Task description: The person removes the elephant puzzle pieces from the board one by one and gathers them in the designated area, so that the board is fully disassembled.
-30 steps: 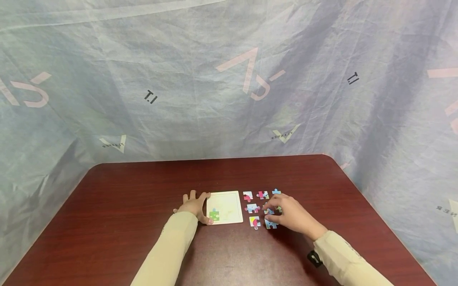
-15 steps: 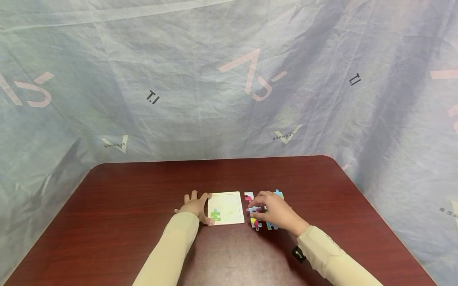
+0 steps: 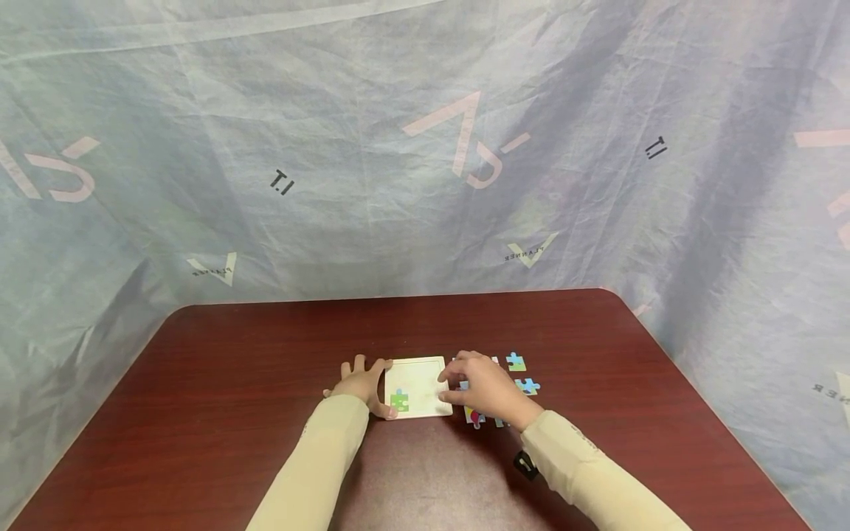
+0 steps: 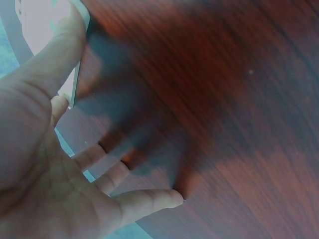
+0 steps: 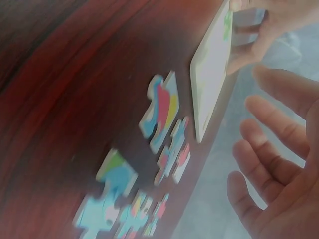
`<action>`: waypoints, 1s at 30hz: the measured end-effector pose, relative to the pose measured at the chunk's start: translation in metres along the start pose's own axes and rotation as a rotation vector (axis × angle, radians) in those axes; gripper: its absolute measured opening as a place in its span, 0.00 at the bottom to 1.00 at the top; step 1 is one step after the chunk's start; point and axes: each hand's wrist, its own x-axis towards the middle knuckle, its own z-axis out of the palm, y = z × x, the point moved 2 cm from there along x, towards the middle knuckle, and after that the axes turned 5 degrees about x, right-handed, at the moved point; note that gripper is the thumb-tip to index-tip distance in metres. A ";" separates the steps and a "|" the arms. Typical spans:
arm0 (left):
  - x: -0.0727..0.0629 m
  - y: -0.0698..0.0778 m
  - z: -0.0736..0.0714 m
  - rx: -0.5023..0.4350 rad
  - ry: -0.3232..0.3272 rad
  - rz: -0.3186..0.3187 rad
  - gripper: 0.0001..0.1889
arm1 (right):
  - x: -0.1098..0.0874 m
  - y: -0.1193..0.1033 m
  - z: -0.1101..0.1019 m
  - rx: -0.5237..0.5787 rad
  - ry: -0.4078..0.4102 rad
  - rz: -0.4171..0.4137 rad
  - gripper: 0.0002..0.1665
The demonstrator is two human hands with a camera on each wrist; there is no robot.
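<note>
My left hand lies spread at the left side of a pale square puzzle tray. Its thumb rests on the near left corner, and the index fingertip touches the far left corner. A green puzzle piece sits in the tray's near left corner. My right hand hovers over the tray's right edge, fingers loosely bent and nothing seen between them. Below it, the right wrist view shows a pink-and-yellow puzzle piece and a green-and-blue piece on the table, partly hidden by the hand in the head view.
Several more loose pieces lie right of the tray, among them a blue-green piece and a blue piece. The dark red tabletop reaches back to a grey cloth backdrop. A black object hangs by the right sleeve.
My right hand has moved left from over the loose pieces to the tray's right edge, uncovering the pieces at the far right. The left hand stays at the tray.
</note>
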 end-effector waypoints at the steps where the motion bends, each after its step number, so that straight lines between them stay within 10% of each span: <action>1: 0.000 0.000 0.000 0.001 0.001 0.001 0.50 | 0.002 -0.001 0.002 -0.004 -0.001 0.001 0.10; 30: -0.003 0.001 -0.002 0.020 0.008 -0.005 0.49 | 0.033 -0.028 0.047 -0.185 -0.031 -0.040 0.12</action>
